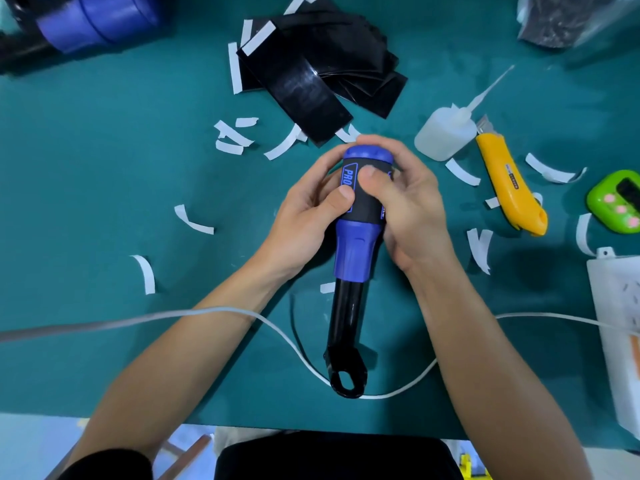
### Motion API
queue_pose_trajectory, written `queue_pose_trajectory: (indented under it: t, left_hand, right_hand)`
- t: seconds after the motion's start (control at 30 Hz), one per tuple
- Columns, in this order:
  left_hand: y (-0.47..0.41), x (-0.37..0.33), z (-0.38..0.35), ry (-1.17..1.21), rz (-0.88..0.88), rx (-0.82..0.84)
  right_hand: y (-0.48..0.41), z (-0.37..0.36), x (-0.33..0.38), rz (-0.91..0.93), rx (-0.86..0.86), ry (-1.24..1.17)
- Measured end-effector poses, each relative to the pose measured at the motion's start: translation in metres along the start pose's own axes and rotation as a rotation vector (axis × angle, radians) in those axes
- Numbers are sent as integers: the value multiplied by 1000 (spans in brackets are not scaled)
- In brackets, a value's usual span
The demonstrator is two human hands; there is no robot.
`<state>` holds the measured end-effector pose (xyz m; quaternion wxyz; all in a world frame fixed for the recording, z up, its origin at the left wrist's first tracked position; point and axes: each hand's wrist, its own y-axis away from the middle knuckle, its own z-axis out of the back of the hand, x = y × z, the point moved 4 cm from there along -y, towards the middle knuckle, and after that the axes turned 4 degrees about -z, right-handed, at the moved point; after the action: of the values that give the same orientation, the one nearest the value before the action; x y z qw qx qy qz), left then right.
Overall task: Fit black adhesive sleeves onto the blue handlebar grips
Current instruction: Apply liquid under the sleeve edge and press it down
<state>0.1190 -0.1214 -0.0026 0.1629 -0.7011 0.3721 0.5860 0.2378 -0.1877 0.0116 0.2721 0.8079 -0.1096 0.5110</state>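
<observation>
A blue handlebar grip (356, 247) on a black bar (347, 320) lies at the middle of the green table, its blue cap pointing away from me. A black adhesive sleeve (369, 199) with blue lettering is wrapped round the grip's upper part. My left hand (304, 216) grips the sleeve from the left, thumb pressed on its front. My right hand (408, 206) curls round it from the right, thumb on the sleeve near the cap. A pile of loose black sleeves (311, 74) with white backing strips lies beyond the hands.
White peeled backing strips (194, 220) litter the table. A glue bottle (446, 133), a yellow utility knife (509, 188) and a green device (620, 202) sit to the right. A white power strip (620, 327) and its cable (207, 311) cross near me. More blue grips (100, 19) lie far left.
</observation>
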Motion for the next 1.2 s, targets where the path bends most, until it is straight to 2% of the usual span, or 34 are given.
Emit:
queue_pose_trajectory:
  t: [0.13, 0.23, 0.3, 0.5, 0.77, 0.87, 0.97, 1.07, 1.13, 1.2]
  left_hand:
    - [1, 1, 1, 9, 26, -4]
    - [3, 1, 0, -4, 18, 3]
    - [3, 1, 0, -20, 9, 13]
    - [2, 1, 1, -37, 37, 38]
    - [3, -2, -1, -21, 44, 58]
    - [7, -6, -4, -121, 6, 58]
    - [7, -11, -9, -333, -50, 36]
    - [5, -14, -12, -393, -63, -89]
    - [4, -16, -14, -247, -11, -177]
    - [4, -17, -11, -81, 45, -243]
  right_hand:
    - [-1, -4, -2, 19, -133, -3]
    - [0, -5, -3, 35, -147, 32]
    - [1, -3, -3, 27, -69, 74]
    - [11, 8, -7, -106, 348, 132]
    - [14, 8, -3, -166, 457, 119]
    - [14, 7, -2, -181, 510, 78]
    - [16, 6, -1, -170, 475, 120]
    - [17, 3, 2, -152, 385, 221]
    - [22, -2, 3, -103, 318, 314]
    - [34, -8, 1, -36, 177, 470]
